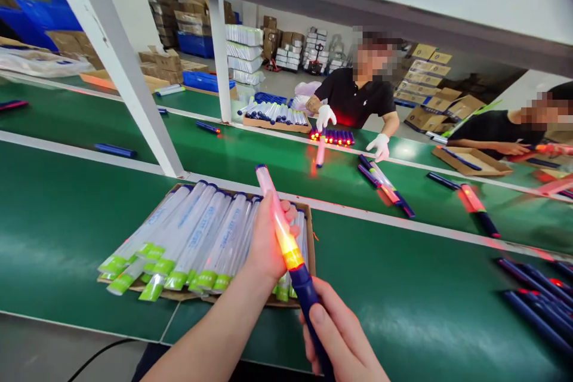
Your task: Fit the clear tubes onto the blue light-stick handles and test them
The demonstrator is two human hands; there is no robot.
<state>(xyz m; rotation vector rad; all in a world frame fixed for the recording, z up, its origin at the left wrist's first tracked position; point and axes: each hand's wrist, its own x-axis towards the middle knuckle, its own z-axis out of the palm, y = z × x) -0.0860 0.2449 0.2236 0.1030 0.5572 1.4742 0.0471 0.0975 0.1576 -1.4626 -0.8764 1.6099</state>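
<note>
A light stick (293, 259) with a dark blue handle and a glowing tube, yellow at its base and pinkish above, slants across the middle of the view. My left hand (267, 242) is closed around the translucent tube. Lower down, my right hand (333, 328) grips the dark blue handle. Behind and left of my left hand lies a shallow cardboard tray (312, 245) with many clear tubes (201, 227) in it, each with a dark blue cap and a green band. My left wrist and hand hide part of the tray.
Several dark blue handles (537, 304) lie at the right. Lit sticks (478, 209) rest on the green conveyor (250, 161) beyond a white rail. A slanted white post (120, 65) rises at the left. Across the conveyor, a co-worker in white gloves (379, 146) handles sticks; another person sits farther right.
</note>
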